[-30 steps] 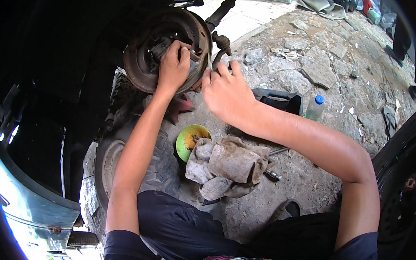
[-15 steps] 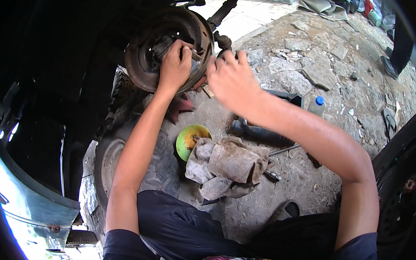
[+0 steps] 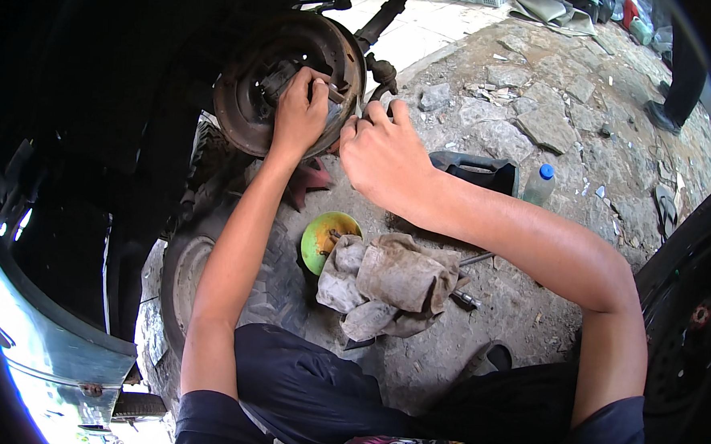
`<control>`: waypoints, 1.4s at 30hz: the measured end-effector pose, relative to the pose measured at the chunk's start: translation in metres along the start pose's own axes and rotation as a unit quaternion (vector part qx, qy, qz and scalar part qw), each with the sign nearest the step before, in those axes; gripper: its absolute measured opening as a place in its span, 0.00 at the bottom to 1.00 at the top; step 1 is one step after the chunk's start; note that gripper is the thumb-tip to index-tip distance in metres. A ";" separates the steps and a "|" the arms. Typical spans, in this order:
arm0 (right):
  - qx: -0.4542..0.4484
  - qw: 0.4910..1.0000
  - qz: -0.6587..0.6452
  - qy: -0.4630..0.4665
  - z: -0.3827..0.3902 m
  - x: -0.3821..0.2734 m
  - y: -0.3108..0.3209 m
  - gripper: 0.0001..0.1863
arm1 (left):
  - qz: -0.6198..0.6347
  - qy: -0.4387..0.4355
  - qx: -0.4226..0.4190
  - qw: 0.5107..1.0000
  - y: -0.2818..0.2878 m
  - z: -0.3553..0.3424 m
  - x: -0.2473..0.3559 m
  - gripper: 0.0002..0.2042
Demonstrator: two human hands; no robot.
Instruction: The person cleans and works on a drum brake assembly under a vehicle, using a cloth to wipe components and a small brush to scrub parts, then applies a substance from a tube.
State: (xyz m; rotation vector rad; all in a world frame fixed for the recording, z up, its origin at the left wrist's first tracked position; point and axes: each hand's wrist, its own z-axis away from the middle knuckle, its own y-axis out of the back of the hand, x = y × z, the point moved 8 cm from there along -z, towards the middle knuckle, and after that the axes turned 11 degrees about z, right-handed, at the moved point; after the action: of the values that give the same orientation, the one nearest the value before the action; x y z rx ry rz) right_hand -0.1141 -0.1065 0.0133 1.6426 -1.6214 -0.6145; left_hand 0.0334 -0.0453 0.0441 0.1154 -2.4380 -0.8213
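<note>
A rusty round brake backing plate [image 3: 236, 123] is mounted on an axle at the upper left. My left hand [image 3: 300, 114] reaches into it, fingers closed on a curved brown piece that looks like a brake shoe [image 3: 335, 94]. A greyish patch shows beside those fingertips. Just right of the plate's rim is my right hand [image 3: 385, 155], its fingers curled inward. A thin pale edge shows by its fingertips, but what it holds is hidden. Below both hands lie a green bowl [image 3: 319, 248] with brownish residue and a dirty crumpled cloth [image 3: 401, 273].
A tyre [image 3: 268, 274] lies below my left forearm, near a red stand [image 3: 309, 181]. A black container [image 3: 479, 170] and a blue-capped bottle [image 3: 540, 185] stand beyond my right forearm. Metal tools [image 3: 466, 298] poke out by the cloth. Another person's leg [image 3: 683, 78] is at the far right.
My right hand has moved slightly down and left, closer to the plate's lower rim, uncovering the rod joint behind it. My left hand has stayed in place.
</note>
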 end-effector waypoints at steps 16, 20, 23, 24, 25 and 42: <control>0.091 0.993 0.071 0.003 0.001 0.027 -0.020 0.25 | -0.017 -0.015 0.021 1.000 0.002 0.002 0.004 0.07; 0.044 0.998 0.012 0.036 0.029 -0.015 -0.020 0.27 | -0.062 -0.007 0.035 0.997 0.005 0.007 0.009 0.07; 0.072 0.996 0.048 0.027 0.023 -0.003 -0.022 0.28 | -0.082 -0.014 0.026 0.996 0.001 0.001 0.015 0.07; 0.073 0.996 0.056 0.018 0.019 0.006 -0.024 0.28 | -0.077 -0.020 0.025 0.997 -0.005 0.004 0.013 0.07; 0.066 0.996 0.055 -0.002 0.008 0.017 -0.022 0.26 | -0.071 -0.015 0.023 0.997 -0.005 0.005 0.011 0.07; -0.020 0.945 -0.319 -0.063 -0.004 0.031 0.016 0.10 | 0.011 0.002 0.006 1.000 0.000 0.003 0.008 0.07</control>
State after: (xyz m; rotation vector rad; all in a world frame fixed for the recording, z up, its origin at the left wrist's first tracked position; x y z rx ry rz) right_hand -0.1186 -0.1354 0.0333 2.1408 -1.1227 -1.0823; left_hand 0.0252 -0.0457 0.0459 0.0937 -2.4365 -0.7955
